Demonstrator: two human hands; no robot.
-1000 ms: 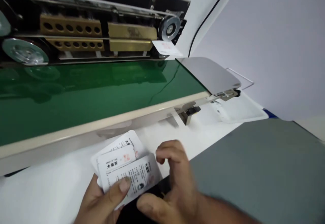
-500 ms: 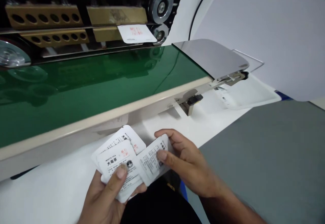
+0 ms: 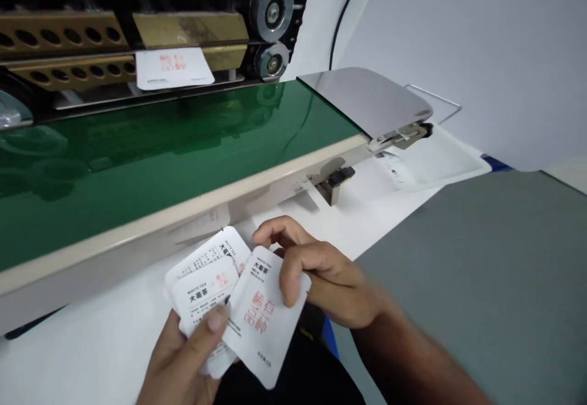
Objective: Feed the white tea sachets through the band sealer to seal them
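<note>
Several white sachets marked WHITE TEA are fanned out in my left hand, its thumb pressed across the front ones. My right hand grips another white tea sachet by its upper right corner, with the index finger bent over the front. This sachet shows red characters and overlaps the right side of the fanned ones. Higher up, a further sachet with a red print stands out from between the brass blocks of the sealing machine, above the green belt.
Metal rollers sit at the machine's right end. A steel plate extends the belt to the right, with a bracket and black knob below its edge. A white tray stands behind, beside a grey surface.
The sachet in my right hand has turned from its text side to the side with red characters. The sachet in the machine has moved left along the brass blocks. The view has shifted slightly.
</note>
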